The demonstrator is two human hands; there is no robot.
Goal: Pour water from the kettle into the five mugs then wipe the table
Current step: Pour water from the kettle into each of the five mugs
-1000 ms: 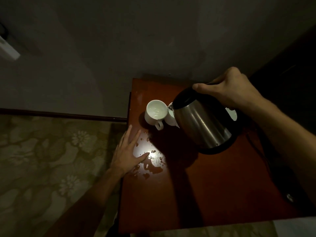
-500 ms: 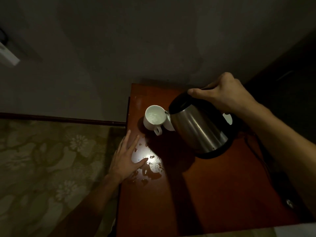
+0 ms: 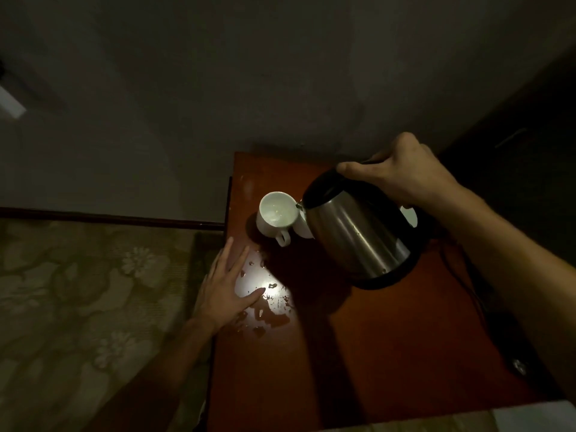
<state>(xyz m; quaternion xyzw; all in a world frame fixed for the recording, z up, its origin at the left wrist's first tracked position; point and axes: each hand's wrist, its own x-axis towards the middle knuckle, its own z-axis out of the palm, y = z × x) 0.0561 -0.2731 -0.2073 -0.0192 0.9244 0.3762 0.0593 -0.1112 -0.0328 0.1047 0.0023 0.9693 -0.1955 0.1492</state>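
Stainless-steel kettle (image 3: 355,235) with black lid and base, held above the table and tilted left, spout at the rim of a white mug (image 3: 276,215). Mug upright at the far left of the red-brown table (image 3: 389,353); further white mugs partly hidden behind the kettle. Spilled water (image 3: 268,307) near the left edge.

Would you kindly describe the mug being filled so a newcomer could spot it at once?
Start at the red-brown table and go to its far left corner. The white mug stands there, just left of the tilted steel kettle. Unlike the mugs mostly hidden behind the kettle, it is fully visible, its handle facing the viewer.
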